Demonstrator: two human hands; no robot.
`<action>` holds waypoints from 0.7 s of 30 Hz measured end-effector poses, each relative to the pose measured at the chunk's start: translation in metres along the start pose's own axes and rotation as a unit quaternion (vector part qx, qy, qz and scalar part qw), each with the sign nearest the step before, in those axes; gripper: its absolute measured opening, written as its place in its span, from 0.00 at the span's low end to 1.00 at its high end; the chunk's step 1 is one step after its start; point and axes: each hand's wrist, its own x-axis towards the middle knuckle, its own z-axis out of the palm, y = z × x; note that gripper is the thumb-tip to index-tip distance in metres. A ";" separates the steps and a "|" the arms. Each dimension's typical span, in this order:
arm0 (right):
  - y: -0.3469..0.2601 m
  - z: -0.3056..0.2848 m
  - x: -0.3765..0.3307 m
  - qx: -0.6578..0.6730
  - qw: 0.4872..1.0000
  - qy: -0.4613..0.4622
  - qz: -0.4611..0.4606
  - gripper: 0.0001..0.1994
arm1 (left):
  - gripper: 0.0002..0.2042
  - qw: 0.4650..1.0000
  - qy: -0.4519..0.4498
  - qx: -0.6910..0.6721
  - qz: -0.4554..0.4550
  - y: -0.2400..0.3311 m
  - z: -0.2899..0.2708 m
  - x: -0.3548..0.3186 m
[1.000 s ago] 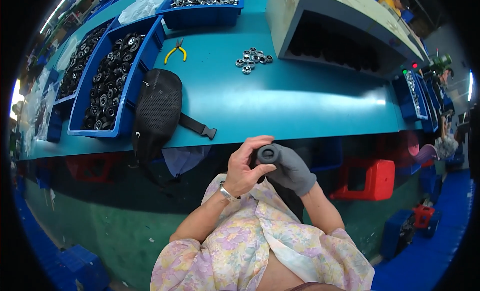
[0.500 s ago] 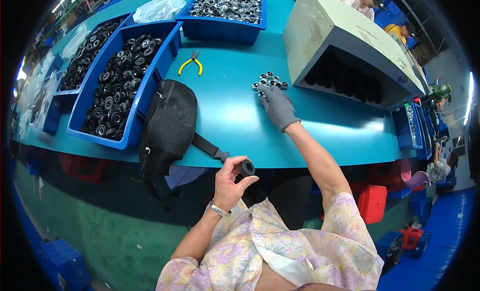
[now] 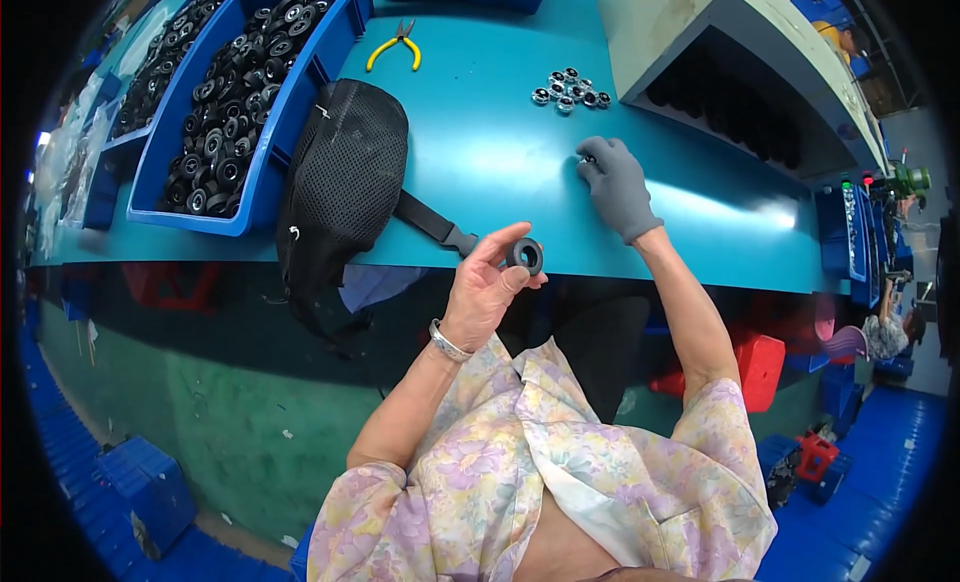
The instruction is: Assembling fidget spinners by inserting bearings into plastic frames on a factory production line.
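Observation:
My bare left hand [image 3: 478,300], with a bracelet at the wrist, pinches a black ring-shaped wheel [image 3: 514,254] between thumb and fingers. The wheel is held up in front of the table's near edge, its hole showing. To the right, my right hand [image 3: 618,194] wears a grey glove and is over the teal table, apart from the left. Its thumb and fingertips close on a small shiny metal piece [image 3: 587,160], mostly covered by the glove. Beyond it lies a loose cluster of similar shiny round metal pieces with dark centres [image 3: 565,105].
A blue bin [image 3: 247,208] full of black wheels stands at left, with another beside it. Next to it lies a black mesh bag [image 3: 350,167] with a strap. Yellow-handled pliers [image 3: 416,54] lie farther back. A pale open-fronted box [image 3: 660,27] stands at back right.
My right hand has drawn back from the cluster toward me with a metal piece between its fingers. The left hand still holds the wheel, now turned more face-on. The whole view has shifted.

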 end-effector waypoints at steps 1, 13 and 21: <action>-0.005 -0.004 -0.007 0.003 1.000 0.000 0.002 0.08 | 0.30 1.000 0.001 0.002 -0.002 -0.001 0.000 -0.001; -0.054 -0.041 -0.145 0.597 0.798 0.021 0.076 0.16 | 0.25 0.995 -0.049 0.082 -0.003 -0.007 0.049 -0.018; -0.053 -0.054 -0.181 0.517 0.851 0.086 -0.036 0.17 | 0.26 0.980 -0.111 0.166 0.022 -0.024 0.071 -0.027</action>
